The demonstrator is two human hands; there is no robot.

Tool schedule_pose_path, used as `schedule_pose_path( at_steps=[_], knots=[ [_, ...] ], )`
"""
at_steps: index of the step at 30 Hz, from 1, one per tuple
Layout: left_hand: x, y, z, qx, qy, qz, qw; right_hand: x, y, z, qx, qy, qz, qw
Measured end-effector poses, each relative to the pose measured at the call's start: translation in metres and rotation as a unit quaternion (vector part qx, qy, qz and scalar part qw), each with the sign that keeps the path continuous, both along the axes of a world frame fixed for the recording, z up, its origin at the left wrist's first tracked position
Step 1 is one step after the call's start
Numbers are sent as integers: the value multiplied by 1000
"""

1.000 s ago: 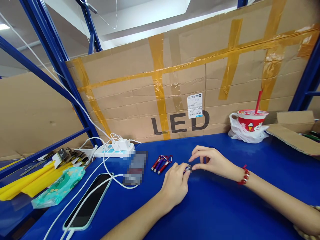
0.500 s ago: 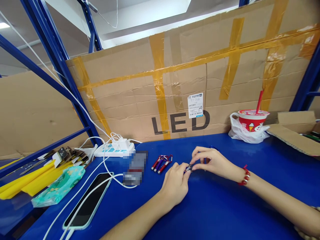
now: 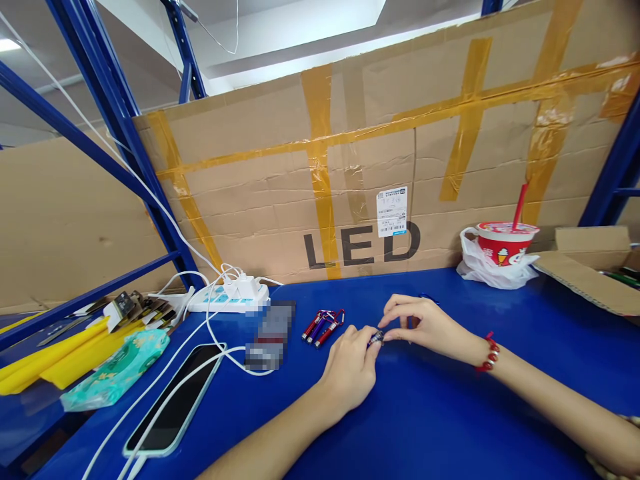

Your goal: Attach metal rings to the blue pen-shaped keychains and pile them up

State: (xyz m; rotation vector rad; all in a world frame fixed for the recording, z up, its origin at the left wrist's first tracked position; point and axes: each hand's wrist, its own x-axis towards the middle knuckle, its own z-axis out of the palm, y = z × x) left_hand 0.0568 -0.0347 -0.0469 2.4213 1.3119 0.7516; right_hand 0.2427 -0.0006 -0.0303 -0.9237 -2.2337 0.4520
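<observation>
My left hand is closed around a small dark, shiny object, whose end shows between thumb and forefinger. From the right, my right hand touches that object with thumb and forefinger pinched at its tip; whether it grips a separate small part is too small to tell. Left of my hands, red and purple metal tubes with clips lie side by side on the blue table.
A phone with white cables lies at the left, near a power strip and a blurred dark item. Yellow rolls and a teal packet are further left. At the back right stand a red cup and an open carton.
The view has shifted very slightly. Both hands keep nearly the same pose around the small dark object.
</observation>
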Motion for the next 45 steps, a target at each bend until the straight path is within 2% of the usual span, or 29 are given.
schedule_pose_path(
  at_steps=[6, 22, 25, 31, 34, 45],
  knots=[
    [0, 0, 0, 2, -9, 17, 1000, -3, -2, 4, 0, 35, 21, 999],
    [1, -2, 3, -3, 11, 32, 999, -1, 1, 0, 45, -1, 17, 999],
    [1, -1, 2, -22, 1, 17, 1000, -1, 1, 0, 52, -10, 27, 998],
    [-4, 4, -4, -58, -54, -75, 994, -1, -2, 4, 52, -2, 36, 998],
    [-5, 5, -5, -63, -74, -101, 990, 0, -3, 5, 49, 6, 45, 998],
    [-5, 5, -4, -71, -59, -114, 989, 2, -3, 6, 66, -18, 51, 996]
  ],
)
